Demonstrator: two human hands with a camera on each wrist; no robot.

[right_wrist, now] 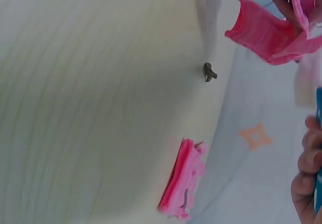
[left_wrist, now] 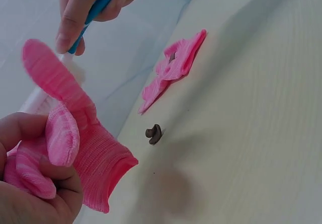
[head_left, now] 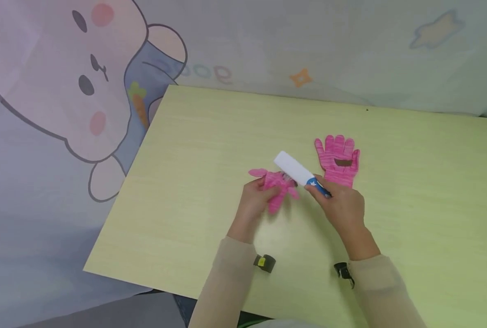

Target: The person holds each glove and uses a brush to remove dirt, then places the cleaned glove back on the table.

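Note:
My left hand (head_left: 253, 200) holds a pink knitted glove (head_left: 274, 182) above the table, fingers and thumb pinching its finger part. In the left wrist view the ribbed cuff of this glove (left_wrist: 108, 168) hangs toward the lower right. My right hand (head_left: 339, 202) grips the blue handle (head_left: 320, 187) of a brush with a long white head (head_left: 293, 168). Its bristles overlap the glove's upper edge in the head view. The brush head looks blurred in the right wrist view, where the right hand (right_wrist: 307, 168) shows at the edge.
A second pink glove (head_left: 337, 157) with a brown patch lies flat on the table, right of the brush. A small dark brown curved piece (left_wrist: 154, 133) is on the pale tabletop (head_left: 194, 191) between the gloves. A printed curtain (head_left: 260, 45) hangs behind the table's far edge.

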